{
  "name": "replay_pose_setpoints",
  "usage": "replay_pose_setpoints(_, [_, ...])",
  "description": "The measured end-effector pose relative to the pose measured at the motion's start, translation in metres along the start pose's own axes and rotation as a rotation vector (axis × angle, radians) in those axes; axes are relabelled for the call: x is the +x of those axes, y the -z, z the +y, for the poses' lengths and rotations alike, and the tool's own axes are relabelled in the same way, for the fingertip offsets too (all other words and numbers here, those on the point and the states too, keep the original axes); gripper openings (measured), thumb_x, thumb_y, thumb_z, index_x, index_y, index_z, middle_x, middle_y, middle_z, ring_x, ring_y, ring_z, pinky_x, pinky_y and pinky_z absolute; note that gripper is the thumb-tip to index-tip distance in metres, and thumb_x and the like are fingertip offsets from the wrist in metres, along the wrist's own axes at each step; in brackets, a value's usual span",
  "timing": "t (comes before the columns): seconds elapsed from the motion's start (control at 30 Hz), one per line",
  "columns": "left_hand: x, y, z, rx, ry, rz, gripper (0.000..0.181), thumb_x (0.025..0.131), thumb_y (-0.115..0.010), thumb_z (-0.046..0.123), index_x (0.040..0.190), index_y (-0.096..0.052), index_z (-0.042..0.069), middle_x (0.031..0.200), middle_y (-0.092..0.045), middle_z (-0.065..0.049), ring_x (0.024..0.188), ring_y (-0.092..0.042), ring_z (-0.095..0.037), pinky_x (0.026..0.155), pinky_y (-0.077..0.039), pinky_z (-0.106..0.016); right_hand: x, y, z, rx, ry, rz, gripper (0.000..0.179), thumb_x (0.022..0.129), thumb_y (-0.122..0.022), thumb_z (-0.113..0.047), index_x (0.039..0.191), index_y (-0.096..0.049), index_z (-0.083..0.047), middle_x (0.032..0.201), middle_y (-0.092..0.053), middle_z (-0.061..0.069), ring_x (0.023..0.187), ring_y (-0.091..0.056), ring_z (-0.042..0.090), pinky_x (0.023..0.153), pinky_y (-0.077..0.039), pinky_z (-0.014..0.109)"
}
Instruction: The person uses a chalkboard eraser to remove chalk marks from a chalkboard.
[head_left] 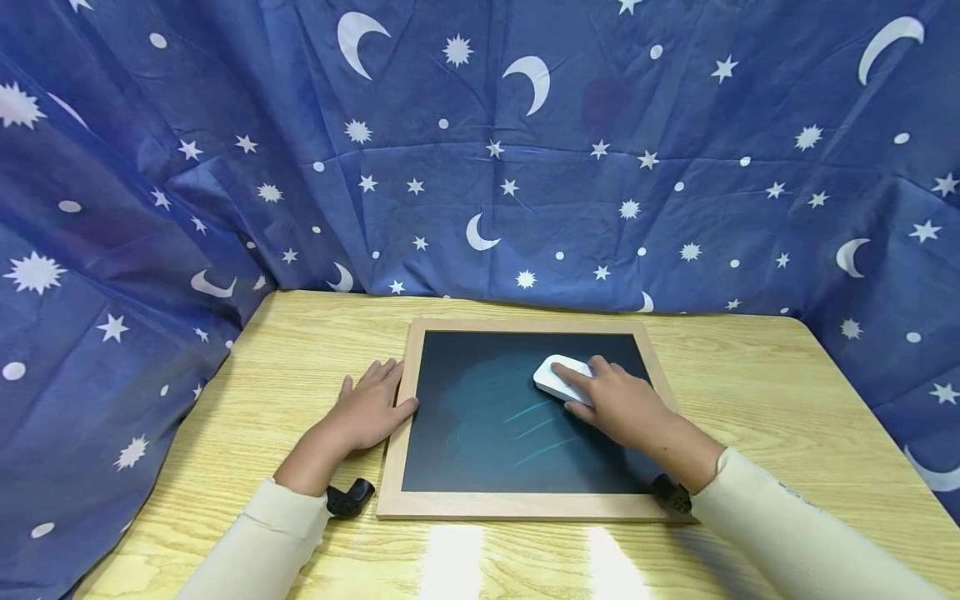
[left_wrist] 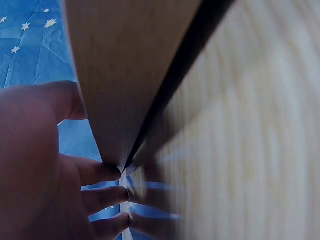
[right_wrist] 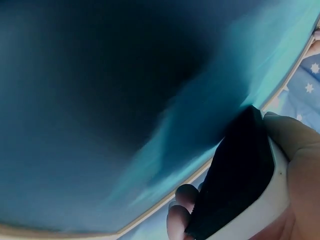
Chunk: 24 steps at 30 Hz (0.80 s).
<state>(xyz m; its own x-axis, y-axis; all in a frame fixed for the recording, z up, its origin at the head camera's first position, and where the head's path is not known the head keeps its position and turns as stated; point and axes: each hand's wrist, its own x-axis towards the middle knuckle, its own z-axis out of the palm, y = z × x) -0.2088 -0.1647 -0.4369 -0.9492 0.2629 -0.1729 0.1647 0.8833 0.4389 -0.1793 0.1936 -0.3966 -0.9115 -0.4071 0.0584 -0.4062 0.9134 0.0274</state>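
Observation:
A framed chalkboard (head_left: 480, 467) lies flat on the table. Several short teal chalk strokes (head_left: 536, 429) and a faint smeared haze mark its dark surface. My right hand (head_left: 626, 404) grips a white eraser (head_left: 552, 382) on the upper right part of the board, index finger along its top. In the right wrist view the eraser's black felt side (right_wrist: 235, 175) shows, with fingers and thumb on either side of its white body. My left hand (head_left: 367, 415) rests at the board's left edge, its thumb on the wooden frame (head_left: 395, 467) and the other fingers extended beside it.
The light wood table (head_left: 315, 350) extends around the board on all sides. A blue curtain (head_left: 480, 208) with white moons and stars hangs behind and at both sides. A black wrist camera (head_left: 351, 498) sits by the left cuff, another (head_left: 670, 493) over the board's lower right corner.

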Motion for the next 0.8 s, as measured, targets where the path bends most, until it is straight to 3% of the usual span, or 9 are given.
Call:
replay_pose_setpoints(0.2, [-0.002,0.002,0.0,-0.003,-0.001,0.008,0.075,0.1,-0.049,0.042,0.159,-0.023,0.005,0.165,-0.023,-0.021,0.154,-0.013,-0.042,0.118,-0.004,-0.071,-0.016,0.002,0.023,0.013,0.03,0.063,0.053,0.091,-0.073,-0.03,0.141,-0.058,-0.02,0.092,-0.058,0.018,0.067,-0.056,0.024,0.052,-0.049,0.041])
replay_pose_setpoints(0.4, [-0.002,0.002,0.0,0.006,0.005,0.005,0.074,0.1,-0.05,0.042,0.159,-0.023,0.005,0.165,-0.023,-0.021,0.154,-0.013,-0.042,0.118,-0.004,-0.071,-0.023,0.002,0.034,0.05,0.028,0.056,0.052,0.093,-0.071,-0.028,0.142,-0.058,-0.018,0.09,-0.056,0.017,0.063,-0.051,0.021,0.048,-0.045,0.038])
replay_pose_setpoints(0.6, [-0.001,0.002,-0.001,0.009,0.003,0.01,0.076,0.1,-0.049,0.043,0.16,-0.023,0.006,0.164,-0.023,-0.021,0.154,-0.014,-0.042,0.118,-0.006,-0.072,-0.016,0.003,0.027,0.02,0.057,0.08,0.049,0.093,-0.071,-0.029,0.139,-0.061,-0.016,0.09,-0.058,0.018,0.064,-0.055,0.025,0.056,-0.051,0.044])
replay_pose_setpoints(0.8, [0.0,0.0,-0.002,0.007,0.0,0.011,0.076,0.099,-0.049,0.044,0.16,-0.023,0.007,0.165,-0.023,-0.021,0.155,-0.013,-0.041,0.118,-0.004,-0.071,-0.005,0.002,0.005,-0.009,0.046,0.055,0.051,0.093,-0.071,-0.033,0.141,-0.06,-0.019,0.095,-0.061,0.02,0.071,-0.06,0.027,0.06,-0.055,0.045])
